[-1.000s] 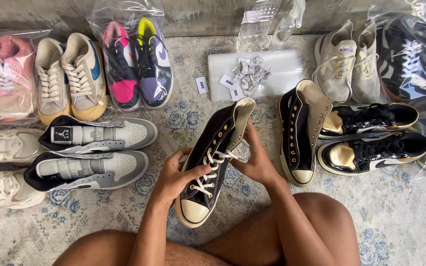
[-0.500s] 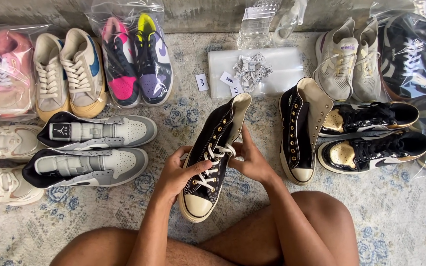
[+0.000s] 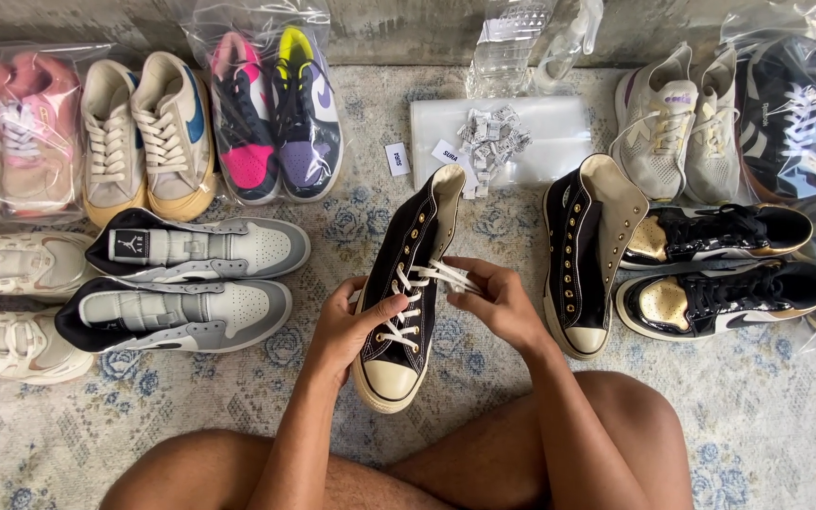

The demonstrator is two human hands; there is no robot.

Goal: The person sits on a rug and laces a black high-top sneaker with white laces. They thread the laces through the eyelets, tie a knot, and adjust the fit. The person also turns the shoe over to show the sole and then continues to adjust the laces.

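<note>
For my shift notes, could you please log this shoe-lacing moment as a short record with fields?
Left hand: grips the side of the black high-top sneaker
Right hand: pinches the white lace
Sneaker state: partly laced, toe toward the person
Matching sneaker: unlaced, on the rug to the right
Left of it: grey and white high-tops
Beyond: small paper tags on a clear bag

You see even, soft daylight with faint shadows, sharp focus throughout, glare on the plastic bags (image 3: pixel 257 24), and slight wide-angle bending at the frame edges.
</note>
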